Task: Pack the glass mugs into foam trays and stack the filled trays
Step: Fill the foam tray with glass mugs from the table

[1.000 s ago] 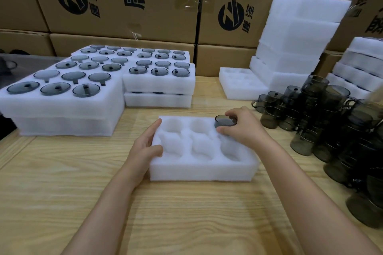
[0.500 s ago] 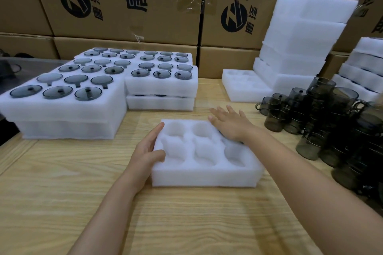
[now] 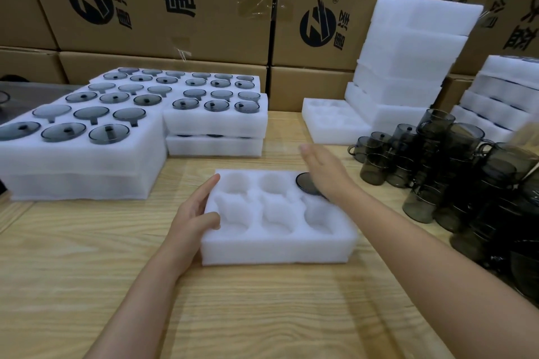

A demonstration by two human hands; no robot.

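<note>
A white foam tray (image 3: 277, 248) with six pockets lies on the wooden table in front of me. One smoky glass mug (image 3: 306, 182) sits upside down in its far right pocket, partly hidden by my right hand. My left hand (image 3: 195, 213) holds the tray's left edge, thumb on the rim and fingers along the side. My right hand (image 3: 326, 169) hovers flat just above that mug with straight fingers, holding nothing. Several loose grey glass mugs (image 3: 455, 166) stand stacked at the right.
Filled foam trays (image 3: 81, 154) with mugs sit stacked at the left and behind (image 3: 215, 122). Empty foam trays (image 3: 408, 46) are piled at the back right, one single tray (image 3: 332, 122) beside them. Cardboard boxes (image 3: 175, 3) wall the back.
My right hand pushed the mug down into the far right pocket, let go and lifted off it with straight fingers. My left hand stayed on the tray's edge.
</note>
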